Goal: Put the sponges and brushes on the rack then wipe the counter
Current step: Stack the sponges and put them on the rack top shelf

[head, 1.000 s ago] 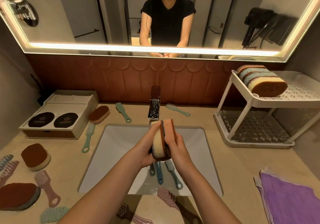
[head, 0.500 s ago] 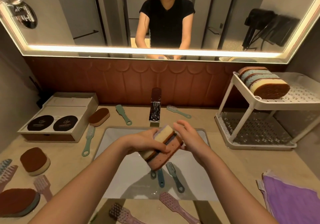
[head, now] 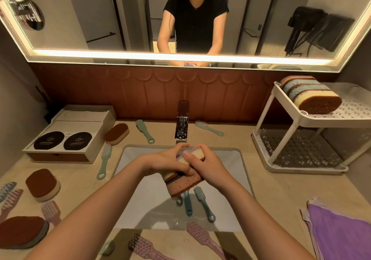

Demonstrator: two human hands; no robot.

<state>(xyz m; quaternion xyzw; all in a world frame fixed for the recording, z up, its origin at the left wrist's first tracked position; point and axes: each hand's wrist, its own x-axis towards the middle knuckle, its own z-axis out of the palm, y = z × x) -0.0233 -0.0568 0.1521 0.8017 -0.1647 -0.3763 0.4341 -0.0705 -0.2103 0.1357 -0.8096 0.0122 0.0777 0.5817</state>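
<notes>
Mirror (head: 100, 14) above; faucet (head: 182, 123); box (head: 68, 133) left.

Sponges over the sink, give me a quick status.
Left hand and right hand both clamp stacked sponges above sink. Rack top holds sponges; lower tier bare. Path clear.

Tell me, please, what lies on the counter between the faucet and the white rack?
In the head view, one green brush lies between the faucet and the rack; otherwise that stretch is bare.

Stacked sponges (head: 181, 177) held tilted over the sink (head: 236, 159); brushes (head: 203, 203) lie inside.
</notes>
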